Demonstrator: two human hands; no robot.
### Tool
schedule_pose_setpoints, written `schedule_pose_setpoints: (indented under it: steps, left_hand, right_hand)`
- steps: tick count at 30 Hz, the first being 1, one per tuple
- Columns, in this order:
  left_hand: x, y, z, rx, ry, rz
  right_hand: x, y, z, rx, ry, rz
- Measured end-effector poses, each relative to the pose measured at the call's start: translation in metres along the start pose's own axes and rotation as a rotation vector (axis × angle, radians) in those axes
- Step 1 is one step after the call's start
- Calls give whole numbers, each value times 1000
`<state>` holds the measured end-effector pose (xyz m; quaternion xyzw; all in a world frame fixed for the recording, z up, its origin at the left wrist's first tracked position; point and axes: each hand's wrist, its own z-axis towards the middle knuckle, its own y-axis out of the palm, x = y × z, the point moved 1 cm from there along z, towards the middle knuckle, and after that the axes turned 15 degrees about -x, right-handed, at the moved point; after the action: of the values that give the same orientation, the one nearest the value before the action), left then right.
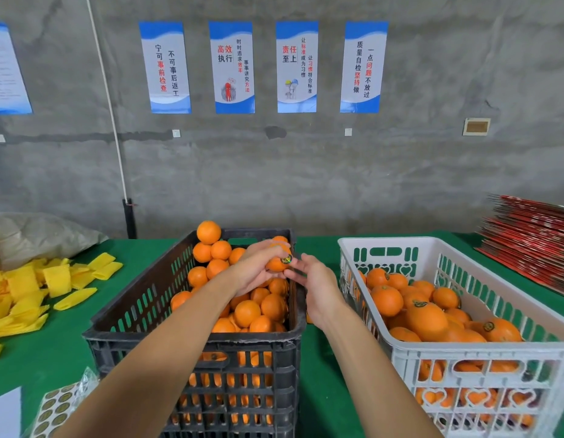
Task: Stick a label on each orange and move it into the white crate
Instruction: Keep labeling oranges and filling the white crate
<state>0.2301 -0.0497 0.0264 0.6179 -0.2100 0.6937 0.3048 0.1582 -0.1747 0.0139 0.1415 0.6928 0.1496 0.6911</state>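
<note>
Green counter [318, 358] under a concrete wall, and the left hand [255, 270] is cupping the labelled orange [278, 262] over the black crate [192, 339], right hand [318, 286] loose beside it, with the white crate [464, 361] off to the right, so the right hand's nearer.

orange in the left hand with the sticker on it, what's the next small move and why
Probably carry the orange rightward and set it in the white crate. The left hand grips it over the black crate, and a round label already sits on its skin. The right hand fingertips are at the label, so one last press may come first.
</note>
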Motion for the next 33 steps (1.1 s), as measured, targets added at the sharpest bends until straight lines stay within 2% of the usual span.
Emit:
schedule_pose_setpoints:
  steps: [3,7,10,13,15,17,19,21,23,26,30,33]
  left_hand:
    - [-1,1,3,47,39,103]
    - [-5,-8,6,196,169,475]
    - [-6,-12,5,240,240,665]
    - [-7,-12,4,276,252,728]
    - [-8,-11,5,284,240,692]
    - [-8,-8,8,273,231,475]
    - [-5,-7,9,240,218,256]
    - [-3,-4,6,177,185,204]
    - [-1,1,2,100,137,267]
    - [-4,9,1,48,79,486]
    - [-8,21,7,-18,41,448]
    - [-13,23,14,-53,-12,384]
  right_hand:
    - [-2,-2,1,-15,8,52]
    - [-8,-5,-4,-58,28,203]
    - [-10,-11,-5,-113,83,239]
    - [-9,-14,-4,-153,104,267]
    - [-10,-10,-4,-116,72,230]
    - [-8,-6,-6,-2,3,41]
    - [-5,-6,-12,94,-154,-310]
    - [0,-8,-17,19,-358,-744]
    - [1,-7,-15,-46,-435,-1025]
    - [3,-4,-16,25,-421,-1194]
    - [-5,-9,-21,169,-491,-1570]
    - [-17,-19,-21,179,-419,-1672]
